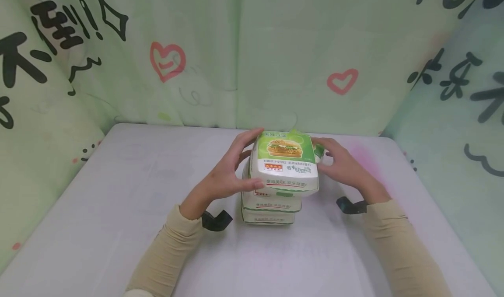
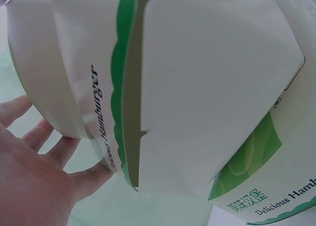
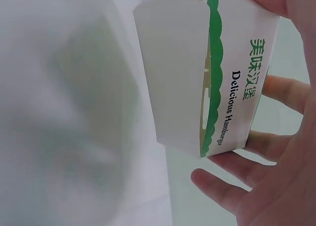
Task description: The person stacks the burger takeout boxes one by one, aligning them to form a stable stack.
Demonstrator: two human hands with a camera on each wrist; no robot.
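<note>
Both hands hold a white and green paper hamburger box (image 1: 289,163) from its two sides, above a stack in the head view. It sits offset to the right over the lower hamburger boxes (image 1: 271,218), whose front edges show beneath it. My left hand (image 1: 226,172) has its thumb along the near left corner and its fingers along the far left side. On the right side, my right hand (image 1: 340,163) grips with the thumb in front and fingers behind. The right wrist view shows the box's side (image 3: 237,83) with "Delicious Hamburger" printed on it, fingers spread along one edge.
The stack stands on a white table (image 1: 130,209) near its back edge. Pale green curtains (image 1: 275,47) with black lettering and red hearts close off the back and both sides. Black straps (image 1: 216,221) hang at both wrists.
</note>
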